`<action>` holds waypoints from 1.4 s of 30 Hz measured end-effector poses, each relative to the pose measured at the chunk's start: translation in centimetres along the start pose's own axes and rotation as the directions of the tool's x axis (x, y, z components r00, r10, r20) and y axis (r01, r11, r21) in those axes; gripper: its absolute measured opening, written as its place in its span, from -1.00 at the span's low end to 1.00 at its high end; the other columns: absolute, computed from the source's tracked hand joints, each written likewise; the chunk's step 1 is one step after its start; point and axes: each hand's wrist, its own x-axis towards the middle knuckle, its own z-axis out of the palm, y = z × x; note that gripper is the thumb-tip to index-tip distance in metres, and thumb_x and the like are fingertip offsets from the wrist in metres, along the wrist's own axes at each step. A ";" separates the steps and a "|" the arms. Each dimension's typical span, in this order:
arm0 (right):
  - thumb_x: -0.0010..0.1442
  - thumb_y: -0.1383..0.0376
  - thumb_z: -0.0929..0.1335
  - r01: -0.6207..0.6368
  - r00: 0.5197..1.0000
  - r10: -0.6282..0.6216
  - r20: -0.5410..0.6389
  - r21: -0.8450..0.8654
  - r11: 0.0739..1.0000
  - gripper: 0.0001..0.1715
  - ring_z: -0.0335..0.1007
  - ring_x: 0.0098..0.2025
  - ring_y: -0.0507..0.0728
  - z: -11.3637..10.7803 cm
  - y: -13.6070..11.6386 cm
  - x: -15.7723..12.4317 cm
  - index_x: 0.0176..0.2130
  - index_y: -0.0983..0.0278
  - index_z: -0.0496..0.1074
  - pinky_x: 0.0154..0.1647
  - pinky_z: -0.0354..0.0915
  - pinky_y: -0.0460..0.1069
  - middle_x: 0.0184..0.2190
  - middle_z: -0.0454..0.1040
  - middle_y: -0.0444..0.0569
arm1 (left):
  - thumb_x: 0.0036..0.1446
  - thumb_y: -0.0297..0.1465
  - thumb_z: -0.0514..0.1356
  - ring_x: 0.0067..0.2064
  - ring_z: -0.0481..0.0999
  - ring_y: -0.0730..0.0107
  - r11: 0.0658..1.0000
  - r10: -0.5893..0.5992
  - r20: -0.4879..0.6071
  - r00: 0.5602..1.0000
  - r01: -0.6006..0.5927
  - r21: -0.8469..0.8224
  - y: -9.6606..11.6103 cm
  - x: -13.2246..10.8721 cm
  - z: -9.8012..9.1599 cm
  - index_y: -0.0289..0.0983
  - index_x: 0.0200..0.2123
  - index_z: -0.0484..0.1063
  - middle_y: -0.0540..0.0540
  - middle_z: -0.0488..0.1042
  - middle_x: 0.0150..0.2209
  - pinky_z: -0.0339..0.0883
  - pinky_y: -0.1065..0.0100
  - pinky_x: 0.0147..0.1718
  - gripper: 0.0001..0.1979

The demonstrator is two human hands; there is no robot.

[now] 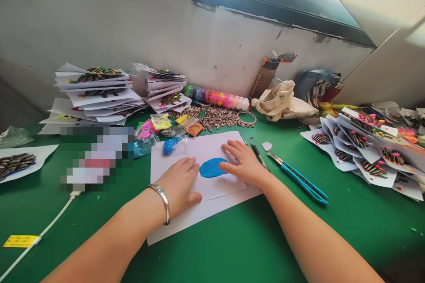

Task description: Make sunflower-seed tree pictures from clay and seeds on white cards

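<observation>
A flat blue oval of modelling clay [211, 168] is spread on white paper [195, 219] in front of me. My left hand [179, 185], below a silver bracelet, lies on the paper with its fingers stretched out just left of the clay. From the right, my right hand [244, 161] reaches over the sheet, fingers spread, its thumb at the clay's right edge. Faint pencil marks show beneath the oval. A small bag of blue clay [171, 146] rests on the paper's upper left.
Right of the paper lie a pen [260, 155] and blue tweezers [305, 183] beside a craft knife. Behind are sunflower seeds [212, 117], clay bags [161, 121], a bottle [264, 77] and a cloth bag [282, 101]. Stacked seed pictures [99, 93] stand left, more [368, 150] right.
</observation>
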 end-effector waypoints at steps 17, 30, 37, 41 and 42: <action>-0.04 -0.36 0.21 -0.121 0.982 0.125 0.140 -0.037 0.992 0.07 -0.46 0.38 0.37 0.1 -2.0 0.0 0.30 0.03 0.03 0.28 -0.38 0.35 0.38 -0.22 0.03 | 0.00 -0.23 0.22 0.31 0.02 -0.06 0.999 -0.023 0.035 0.999 0.024 -0.023 0.2 0.1 -0.2 -0.42 0.17 0.23 -0.36 0.11 0.28 0.00 0.06 0.24 -0.32; -0.06 -0.36 0.24 -0.125 0.987 0.133 0.090 -0.090 0.988 0.09 -0.46 0.38 0.41 0.4 -2.6 0.1 0.31 0.03 0.00 0.26 -0.38 0.40 0.38 -0.25 0.05 | -0.07 -0.24 0.25 0.29 0.07 -0.08 1.000 -0.013 -0.070 0.997 0.011 -0.022 -0.5 0.3 1.3 -0.37 0.15 0.27 -0.32 0.16 0.26 0.05 0.04 0.21 -0.31; 0.03 -0.37 0.12 -0.114 0.988 0.119 0.098 -0.059 0.992 0.01 -0.43 0.38 0.36 0.6 -2.1 0.3 0.31 0.03 0.01 0.27 -0.36 0.38 0.38 -0.19 0.01 | -0.06 -0.22 0.24 0.30 0.05 -0.06 1.000 -0.013 -0.067 0.998 0.013 -0.012 -0.7 0.4 1.6 -0.35 0.17 0.25 -0.31 0.15 0.27 0.06 0.05 0.21 -0.30; -0.10 -0.41 0.19 -0.095 0.991 0.101 0.085 -0.079 0.992 0.14 -0.49 0.38 0.40 0.5 -2.1 0.3 0.31 0.02 -0.01 0.27 -0.42 0.39 0.38 -0.25 0.03 | -0.04 -0.23 0.22 0.30 0.04 -0.06 1.000 -0.004 -0.056 0.998 0.002 -0.023 -0.7 0.3 1.5 -0.34 0.18 0.23 -0.31 0.14 0.27 0.05 0.03 0.21 -0.30; -0.08 -0.41 0.18 -0.099 0.990 0.106 0.095 -0.071 0.993 0.12 -0.49 0.38 0.39 0.4 -2.1 0.3 0.31 0.02 -0.01 0.27 -0.41 0.39 0.38 -0.24 0.02 | -0.03 -0.22 0.22 0.30 0.03 -0.07 1.000 -0.003 -0.051 0.999 0.001 -0.029 -0.7 0.3 1.5 -0.35 0.18 0.23 -0.31 0.14 0.27 0.05 0.02 0.21 -0.30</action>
